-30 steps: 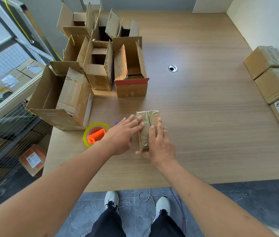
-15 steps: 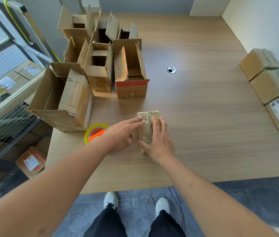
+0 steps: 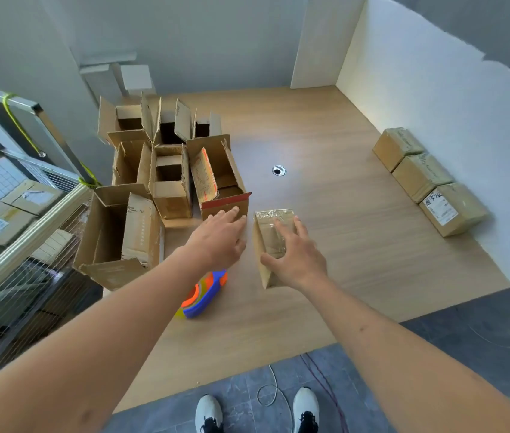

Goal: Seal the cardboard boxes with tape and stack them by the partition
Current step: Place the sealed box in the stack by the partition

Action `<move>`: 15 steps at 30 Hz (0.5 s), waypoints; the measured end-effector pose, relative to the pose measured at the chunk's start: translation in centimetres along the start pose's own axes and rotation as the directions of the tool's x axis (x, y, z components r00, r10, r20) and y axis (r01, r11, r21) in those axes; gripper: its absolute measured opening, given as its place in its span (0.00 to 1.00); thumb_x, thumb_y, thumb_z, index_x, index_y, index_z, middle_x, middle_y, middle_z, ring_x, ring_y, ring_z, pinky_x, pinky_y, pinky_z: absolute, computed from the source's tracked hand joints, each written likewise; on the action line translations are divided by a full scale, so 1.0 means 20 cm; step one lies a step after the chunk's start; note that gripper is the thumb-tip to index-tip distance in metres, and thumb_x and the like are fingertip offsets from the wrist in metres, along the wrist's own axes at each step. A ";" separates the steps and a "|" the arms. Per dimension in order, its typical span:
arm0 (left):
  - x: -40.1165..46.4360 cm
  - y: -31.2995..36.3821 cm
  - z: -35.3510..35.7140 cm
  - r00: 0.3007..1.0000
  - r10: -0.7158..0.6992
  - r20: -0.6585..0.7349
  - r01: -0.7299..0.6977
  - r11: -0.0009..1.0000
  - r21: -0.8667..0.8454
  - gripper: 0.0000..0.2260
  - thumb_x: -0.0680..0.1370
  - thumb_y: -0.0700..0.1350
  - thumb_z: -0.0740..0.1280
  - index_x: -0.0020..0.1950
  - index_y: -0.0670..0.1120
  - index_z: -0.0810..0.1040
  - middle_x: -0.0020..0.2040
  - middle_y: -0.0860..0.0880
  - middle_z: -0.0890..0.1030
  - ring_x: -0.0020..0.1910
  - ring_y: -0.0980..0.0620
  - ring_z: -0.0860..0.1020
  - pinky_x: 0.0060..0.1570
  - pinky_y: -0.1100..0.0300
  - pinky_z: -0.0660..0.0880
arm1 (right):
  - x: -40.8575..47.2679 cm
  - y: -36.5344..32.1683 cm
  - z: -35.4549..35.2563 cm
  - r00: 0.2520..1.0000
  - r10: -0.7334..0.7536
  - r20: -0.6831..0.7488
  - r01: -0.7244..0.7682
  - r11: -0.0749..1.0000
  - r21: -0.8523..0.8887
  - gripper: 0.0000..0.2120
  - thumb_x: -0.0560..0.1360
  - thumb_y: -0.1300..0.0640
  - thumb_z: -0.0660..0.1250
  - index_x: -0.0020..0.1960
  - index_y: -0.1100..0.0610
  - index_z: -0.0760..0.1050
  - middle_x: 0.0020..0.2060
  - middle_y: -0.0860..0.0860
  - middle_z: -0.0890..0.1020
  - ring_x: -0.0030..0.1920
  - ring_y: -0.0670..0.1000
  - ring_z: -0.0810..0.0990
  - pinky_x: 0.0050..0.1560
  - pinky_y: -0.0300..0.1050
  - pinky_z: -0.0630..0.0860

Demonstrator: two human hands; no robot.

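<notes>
A small taped box (image 3: 274, 245) is seen standing on the worktop (image 3: 341, 245), near its middle and slightly toward the near edge. The right hand (image 3: 297, 254) is laid over the box's top and near side, its fingers spread and bent lightly around the tape-covered face. The left hand (image 3: 219, 235) is held flat with fingers extended just beside the box, at its 9 o'clock; no contact with the box can be made out, and its fingertips reach toward the red-edged open box (image 3: 220, 182) at 11 o'clock. A tape dispenser (image 3: 205, 295) is lying on the worktop at the box's 7 o'clock, partly hidden under the left forearm.

The sealing of this box is judged to be finished or nearly so, since glossy tape is seen across its top. Three sealed boxes (image 3: 428, 179) are lined up along the white partition (image 3: 435, 104) at 2 o'clock, well apart from the held box.

The step in hand is taken to be the pickup for stacking. A firmer grasp is called for next, then a carry toward 2 o'clock, where the box is to be set against or upon the row. Several open boxes (image 3: 153, 170) at 10 o'clock remain unsealed.
</notes>
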State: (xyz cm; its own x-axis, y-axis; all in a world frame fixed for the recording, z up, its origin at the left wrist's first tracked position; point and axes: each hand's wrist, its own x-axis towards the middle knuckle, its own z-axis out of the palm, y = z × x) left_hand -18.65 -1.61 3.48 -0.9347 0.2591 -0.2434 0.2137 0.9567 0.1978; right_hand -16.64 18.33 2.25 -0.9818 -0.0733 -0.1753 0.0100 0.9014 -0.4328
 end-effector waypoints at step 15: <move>0.04 0.62 -0.53 0.970 0.124 -0.210 -0.108 0.990 0.086 0.25 0.85 0.54 0.57 0.81 0.47 0.63 0.83 0.45 0.57 0.78 0.42 0.62 0.74 0.48 0.62 | -0.15 0.20 -0.78 0.969 0.024 -0.246 -0.013 0.999 0.046 0.37 0.68 0.34 0.69 0.75 0.35 0.64 0.76 0.52 0.61 0.68 0.57 0.69 0.58 0.52 0.75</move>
State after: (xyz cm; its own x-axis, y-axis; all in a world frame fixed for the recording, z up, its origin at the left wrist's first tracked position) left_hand -19.64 9.13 15.80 -0.9396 0.3421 -0.0119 0.3371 0.9308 0.1409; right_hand -16.52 28.75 14.84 -0.9978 0.0553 0.0371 0.0314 0.8819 -0.4705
